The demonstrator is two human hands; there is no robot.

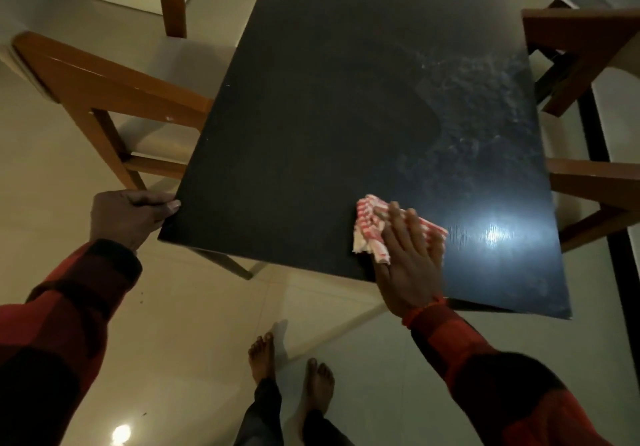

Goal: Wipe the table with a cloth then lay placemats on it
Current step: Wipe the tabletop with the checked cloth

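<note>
Head view: the wiping looks to be under way and unfinished. The dark table (311, 116) shows a smooth patch across its middle and left part, while a mottled, smeary film lies over its right side, from the far right down toward the bright lamp glare near the near right corner. That film suggests the right side is yet to be wiped, though the glare makes it hard to be sure how much is dirt and how much reflection. No placemats can be seen anywhere, so the laying step appears not to have begun.

The cloth (372, 223), red-and-white checked and bunched, lies on the table close to its near edge, just left of the glare. The right hand (410, 258) lies flat on top of it, fingers straight and slightly spread, pressing it down; the cloth sticks out from under the fingers on their left and far side. The left hand (130, 215) grips the table's near left corner, fingers curled over the edge and thumb on the top.

Wooden chairs (114, 88) stand round the table on the left, far and right sides.
</note>
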